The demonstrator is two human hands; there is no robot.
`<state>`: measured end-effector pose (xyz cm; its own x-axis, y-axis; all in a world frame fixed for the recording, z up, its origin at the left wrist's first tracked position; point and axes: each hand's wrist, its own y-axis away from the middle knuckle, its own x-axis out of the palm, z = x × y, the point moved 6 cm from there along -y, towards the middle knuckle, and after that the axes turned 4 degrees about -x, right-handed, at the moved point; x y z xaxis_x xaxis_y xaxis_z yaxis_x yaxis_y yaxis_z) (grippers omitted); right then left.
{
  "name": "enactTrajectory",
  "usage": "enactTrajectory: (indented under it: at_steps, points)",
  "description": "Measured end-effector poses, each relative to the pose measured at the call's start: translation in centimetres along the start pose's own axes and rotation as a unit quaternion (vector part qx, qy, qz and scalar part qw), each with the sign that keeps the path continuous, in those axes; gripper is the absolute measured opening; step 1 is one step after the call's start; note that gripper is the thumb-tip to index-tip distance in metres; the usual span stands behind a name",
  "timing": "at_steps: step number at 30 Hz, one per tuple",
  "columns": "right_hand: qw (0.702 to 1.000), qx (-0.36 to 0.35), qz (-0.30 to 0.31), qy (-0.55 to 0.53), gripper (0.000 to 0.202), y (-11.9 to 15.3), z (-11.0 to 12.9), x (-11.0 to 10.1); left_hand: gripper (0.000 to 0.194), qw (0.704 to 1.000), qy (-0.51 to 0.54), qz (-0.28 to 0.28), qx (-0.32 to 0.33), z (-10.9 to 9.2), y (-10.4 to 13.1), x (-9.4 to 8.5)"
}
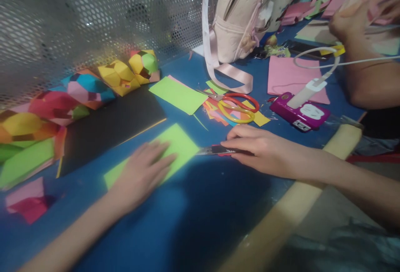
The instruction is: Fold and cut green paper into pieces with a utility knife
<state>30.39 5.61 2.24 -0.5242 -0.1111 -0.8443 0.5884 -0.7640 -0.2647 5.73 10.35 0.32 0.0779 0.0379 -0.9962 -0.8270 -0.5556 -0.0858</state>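
My left hand lies flat with fingers stretched over a bright green sheet of paper on the blue table. In my right hand is a utility knife with a black and red handle, fingers wrapped round it. Its blade tip points left and meets the sheet's right corner; whether it cuts in, I cannot tell. Just beyond lies a pair of scissors with red and yellow handles, on a heap of paper scraps. A second stack of green paper rests behind my left hand.
Folded paper balls line the left by a perforated metal panel. A dark board lies before them. At the right are a purple power socket with a white plug, pink paper, a pale backpack and another person's arm.
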Motion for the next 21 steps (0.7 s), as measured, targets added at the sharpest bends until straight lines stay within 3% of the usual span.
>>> enactTrajectory:
  at_steps: [21]
  points:
    - [1.0, 0.006, -0.005, 0.002, 0.023, 0.26, 1.02, 0.51, 0.045, 1.0, -0.01, 0.002, -0.006, -0.19, -0.1, -0.33]
